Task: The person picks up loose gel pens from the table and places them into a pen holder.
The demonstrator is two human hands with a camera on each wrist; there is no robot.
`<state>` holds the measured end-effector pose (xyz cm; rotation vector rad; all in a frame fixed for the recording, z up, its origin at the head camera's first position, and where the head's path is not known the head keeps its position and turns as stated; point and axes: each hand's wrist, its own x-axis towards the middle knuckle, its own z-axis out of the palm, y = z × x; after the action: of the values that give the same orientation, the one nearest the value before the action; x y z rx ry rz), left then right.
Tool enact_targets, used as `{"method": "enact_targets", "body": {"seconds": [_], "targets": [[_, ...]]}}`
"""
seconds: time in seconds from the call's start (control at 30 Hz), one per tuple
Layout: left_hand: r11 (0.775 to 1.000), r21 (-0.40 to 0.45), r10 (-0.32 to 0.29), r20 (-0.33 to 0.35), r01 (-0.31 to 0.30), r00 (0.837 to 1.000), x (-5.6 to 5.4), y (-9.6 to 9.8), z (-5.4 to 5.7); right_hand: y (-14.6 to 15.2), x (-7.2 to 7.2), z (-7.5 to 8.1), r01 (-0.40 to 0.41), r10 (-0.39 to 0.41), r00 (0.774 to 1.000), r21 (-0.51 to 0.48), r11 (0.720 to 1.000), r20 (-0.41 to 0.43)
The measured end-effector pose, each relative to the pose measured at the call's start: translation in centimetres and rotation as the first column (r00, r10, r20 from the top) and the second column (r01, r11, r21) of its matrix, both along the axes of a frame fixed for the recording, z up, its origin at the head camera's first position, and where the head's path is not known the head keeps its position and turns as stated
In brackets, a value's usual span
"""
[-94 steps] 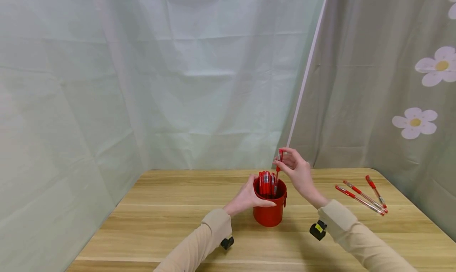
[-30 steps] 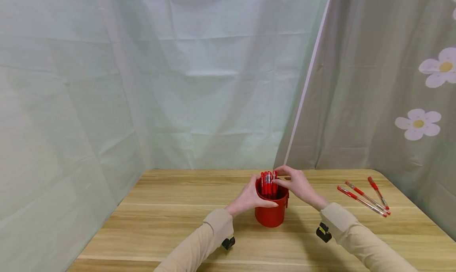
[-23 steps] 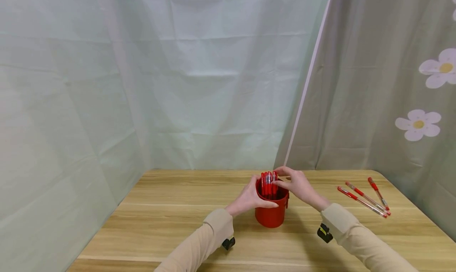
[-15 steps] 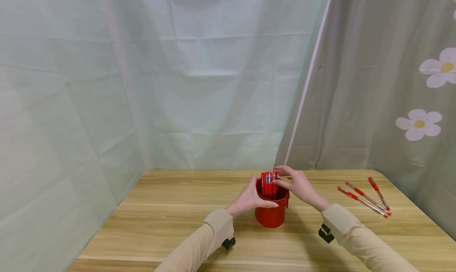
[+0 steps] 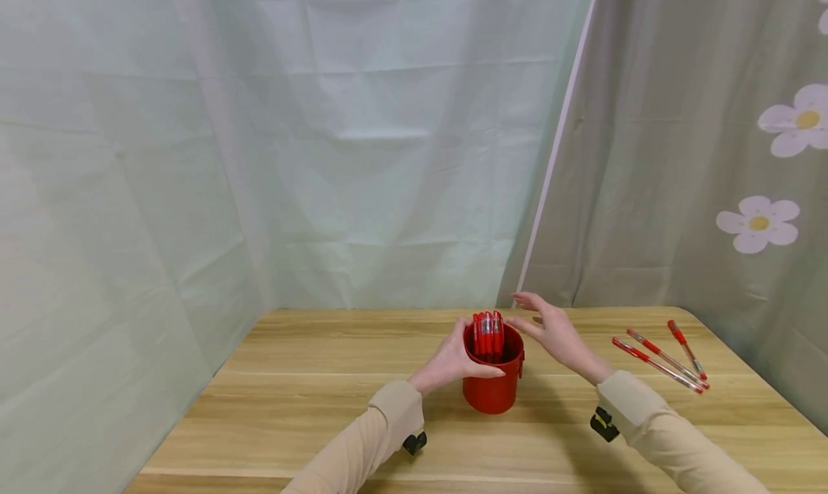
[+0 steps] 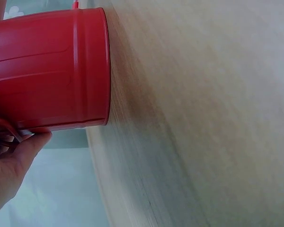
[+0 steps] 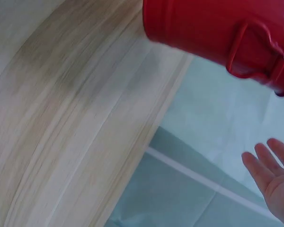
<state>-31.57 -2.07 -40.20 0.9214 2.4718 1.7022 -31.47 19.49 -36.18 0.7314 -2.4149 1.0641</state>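
A red metal bucket (image 5: 489, 395) with side handles stands on the table, and several red-capped pens (image 5: 486, 337) lean together inside it toward its left. My left hand (image 5: 448, 363) grips the bucket by its left side, thumb across the front near the rim. In the left wrist view that hand (image 6: 12, 170) shows at the bucket's (image 6: 47, 71) handle. Just right of and above the rim, my right hand (image 5: 559, 338) is empty, its fingers spread. The right wrist view has the same hand (image 7: 280, 182) apart from the bucket (image 7: 213, 33).
Three more red pens lie on the right of the wooden table (image 5: 310, 393): a front pen (image 5: 656, 364), a middle pen (image 5: 669, 359) and a back pen (image 5: 687, 349). A pale curtain (image 5: 388, 156) hangs behind the table, joined by a grey flowered one (image 5: 647, 192).
My right hand has lowered a pen into the bucket beside the others, let go of it and drawn back up and to the right. The left hand keeps its hold on the bucket.
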Motion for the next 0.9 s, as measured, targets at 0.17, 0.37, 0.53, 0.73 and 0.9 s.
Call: {"method": "enact_targets", "body": {"seconds": [0.17, 0.37, 0.53, 0.73, 0.9], "targets": [[1.000, 0.010, -0.001, 0.013, 0.001, 1.000, 0.0, 0.0, 0.0, 1.2, -0.1, 0.2, 0.077, -0.076, 0.997, 0.040, 0.996, -0.032], [1.000, 0.008, -0.001, 0.016, 0.001, 1.000, 0.1, 0.1, 0.1, 2.6, -0.1, 0.6, 0.146, -0.144, 0.989, 0.103, 0.984, -0.028], [1.000, 0.022, -0.007, 0.013, 0.007, 1.000, 0.0, 0.1, -0.1, 3.9, -0.4, 0.1, 0.180, -0.170, 0.983, 0.213, 0.960, -0.063], [1.000, 0.015, -0.006, 0.009, 0.005, 1.000, -0.1, 0.0, -0.2, 5.4, -0.9, -0.8, 0.254, -0.186, 0.960, 0.367, 0.895, -0.211], [0.999, 0.029, -0.021, 0.020, 0.021, 1.000, -0.2, 0.1, -0.3, 6.7, -1.4, -1.7, 0.317, -0.196, 0.934, 0.443, 0.839, -0.298]]}}
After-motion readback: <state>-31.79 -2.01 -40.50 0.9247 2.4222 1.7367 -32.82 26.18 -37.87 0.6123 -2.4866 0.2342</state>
